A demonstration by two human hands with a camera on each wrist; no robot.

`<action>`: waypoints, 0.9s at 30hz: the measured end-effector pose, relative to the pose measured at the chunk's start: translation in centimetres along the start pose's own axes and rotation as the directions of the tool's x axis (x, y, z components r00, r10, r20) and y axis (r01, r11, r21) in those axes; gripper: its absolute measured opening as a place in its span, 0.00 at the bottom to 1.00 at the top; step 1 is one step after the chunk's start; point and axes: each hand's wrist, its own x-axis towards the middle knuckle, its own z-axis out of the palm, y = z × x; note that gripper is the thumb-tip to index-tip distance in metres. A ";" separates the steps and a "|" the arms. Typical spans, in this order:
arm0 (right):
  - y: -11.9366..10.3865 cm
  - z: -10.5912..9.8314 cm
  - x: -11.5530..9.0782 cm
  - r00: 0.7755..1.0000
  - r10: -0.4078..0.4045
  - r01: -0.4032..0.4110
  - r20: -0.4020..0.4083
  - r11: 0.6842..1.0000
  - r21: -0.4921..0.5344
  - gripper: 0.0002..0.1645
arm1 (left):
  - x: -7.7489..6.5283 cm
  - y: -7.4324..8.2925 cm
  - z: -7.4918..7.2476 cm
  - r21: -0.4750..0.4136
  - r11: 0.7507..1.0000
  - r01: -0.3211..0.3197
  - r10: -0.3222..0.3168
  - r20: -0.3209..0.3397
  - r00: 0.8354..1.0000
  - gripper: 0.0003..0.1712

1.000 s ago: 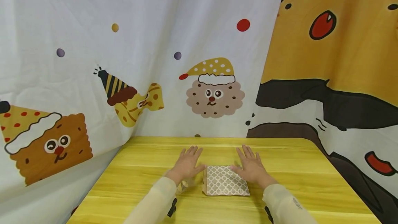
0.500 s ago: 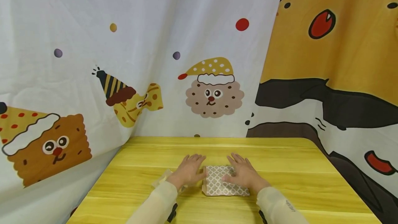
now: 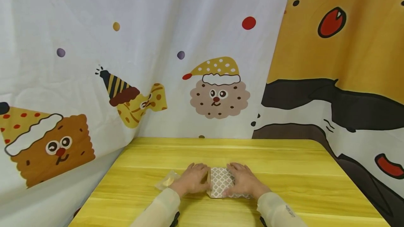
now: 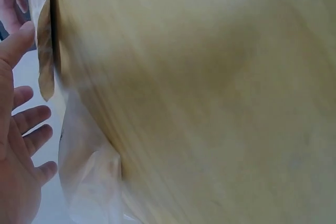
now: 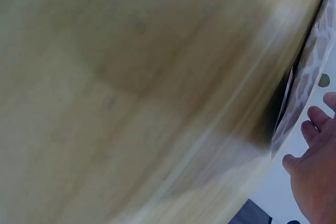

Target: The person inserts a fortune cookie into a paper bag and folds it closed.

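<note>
A flat paper packet with a white lattice pattern on grey-beige and a plain brown side lies on the table in the head view. My left hand is at its left edge, fingers loosely bent and spread; in the left wrist view the thumb tip reaches the brown paper edge. Over the packet's right part is my right hand, covering some of it, thumb toward the near side and fingers at the far edge. The right wrist view shows those fingers beside the patterned paper, slightly bent.
A clear plastic pouch with something pale yellow in it lies left of my left hand, partly behind the wrist. The yellow wood-grain table ends at a cartoon-printed curtain at the back.
Both hands have come lower and nearer to the packet, the right one moving left over it. Their fingers are more bent than before. The plastic pouch shows more from behind the left arm.
</note>
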 end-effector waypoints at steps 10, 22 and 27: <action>-0.6 0.1 -0.6 0.994 0.049 -0.051 0.101 0.999 0.011 0.75 | 0.0 -0.1 0.7 0.020 0.999 0.029 -0.030 0.082 0.996 0.40; -0.7 0.0 -0.6 0.995 0.061 -0.059 0.085 0.998 -0.030 0.75 | -0.2 -0.5 0.2 0.058 0.995 0.079 -0.087 0.148 0.985 0.41; -0.5 0.0 -0.6 0.993 0.079 -0.078 0.083 0.997 -0.022 0.76 | 0.1 -0.8 0.5 0.064 0.995 0.077 -0.087 0.164 0.983 0.41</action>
